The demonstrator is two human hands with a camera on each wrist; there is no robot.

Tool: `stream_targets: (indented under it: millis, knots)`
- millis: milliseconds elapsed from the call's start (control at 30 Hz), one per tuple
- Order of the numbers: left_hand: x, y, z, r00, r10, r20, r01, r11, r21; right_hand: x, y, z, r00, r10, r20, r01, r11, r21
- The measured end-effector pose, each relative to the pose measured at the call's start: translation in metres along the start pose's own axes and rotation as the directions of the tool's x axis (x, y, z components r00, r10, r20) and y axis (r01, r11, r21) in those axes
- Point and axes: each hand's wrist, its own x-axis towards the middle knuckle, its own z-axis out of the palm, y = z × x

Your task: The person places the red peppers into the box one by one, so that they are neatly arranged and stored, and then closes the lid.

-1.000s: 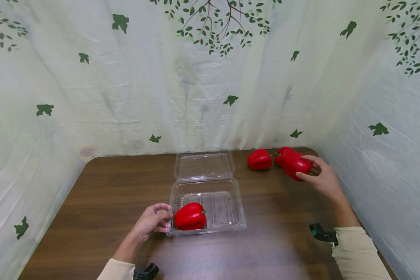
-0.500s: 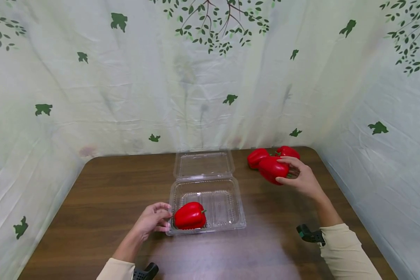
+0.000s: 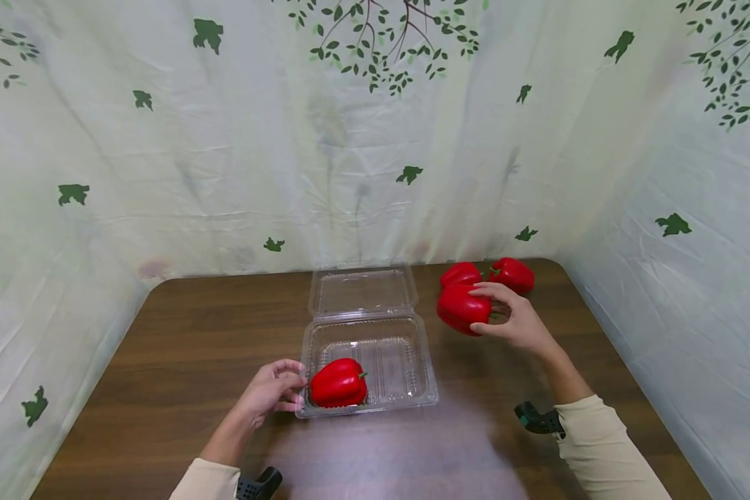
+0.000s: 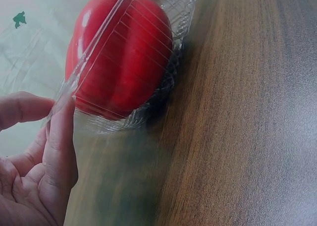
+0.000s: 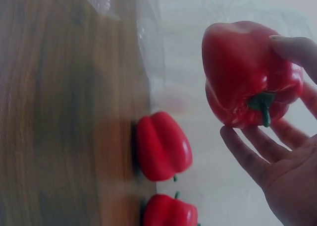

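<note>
My right hand (image 3: 514,318) grips a red bell pepper (image 3: 462,309) between thumb and fingers, held above the table to the right of a clear plastic clamshell container (image 3: 406,399). In the right wrist view this bell pepper (image 5: 247,72) shows its green stem toward the palm. My left hand (image 3: 273,390) pinches the container's left rim; the left wrist view shows thumb and finger on the thin plastic edge (image 4: 81,77). Inside the container's left side lies another red bell pepper (image 3: 339,382). The container's lid (image 3: 362,292) is folded back, away from me.
Two more red bell peppers, one on the left (image 3: 459,273) and one on the right (image 3: 514,275), sit at the table's back right, just behind the held one. The brown wooden table (image 3: 212,333) meets a pale leaf-printed curtain (image 3: 237,160) at its back edge.
My right hand has carried its bell pepper left, away from the back-right pepper and toward the container. My left hand stays at the container's rim.
</note>
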Motion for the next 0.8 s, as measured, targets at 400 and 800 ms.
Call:
stream_targets:
  millis: [400, 800]
  knots:
    - [-0.001, 0.001, 0.0, 1.0, -0.011, -0.007, 0.011, 1.0, 0.003, 0.007, -0.008, 0.033, 0.992, -0.093, 0.088, 0.088, 0.994, 0.061]
    - [0.0, 0.002, 0.001, 1.0, -0.017, -0.014, 0.017, 1.0, 0.017, 0.012, -0.015, 0.057, 0.973, -0.083, 0.214, 0.057, 0.99, 0.125]
